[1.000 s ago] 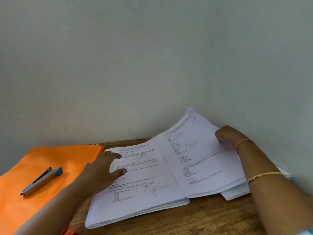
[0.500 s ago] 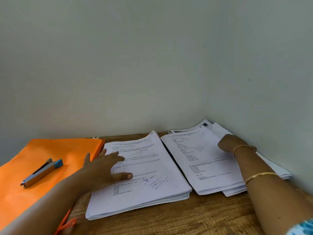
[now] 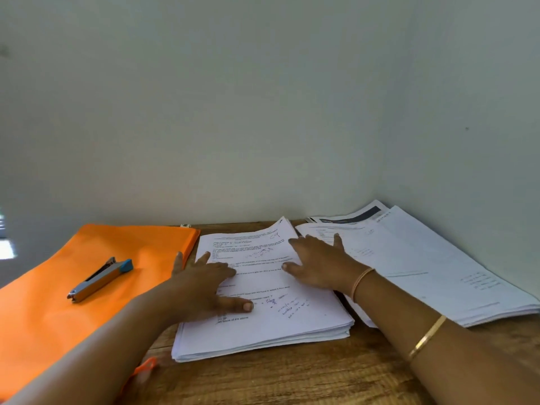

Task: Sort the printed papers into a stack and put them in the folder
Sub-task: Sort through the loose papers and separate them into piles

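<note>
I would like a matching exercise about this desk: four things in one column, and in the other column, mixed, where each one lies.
1 stapler
2 orange folder
3 left hand
4 far paper pile

A in the corner by the right wall
B flat on the near paper stack
C on the orange folder
D on the left side of the table

Pairs: 1-C, 2-D, 3-B, 4-A.
</note>
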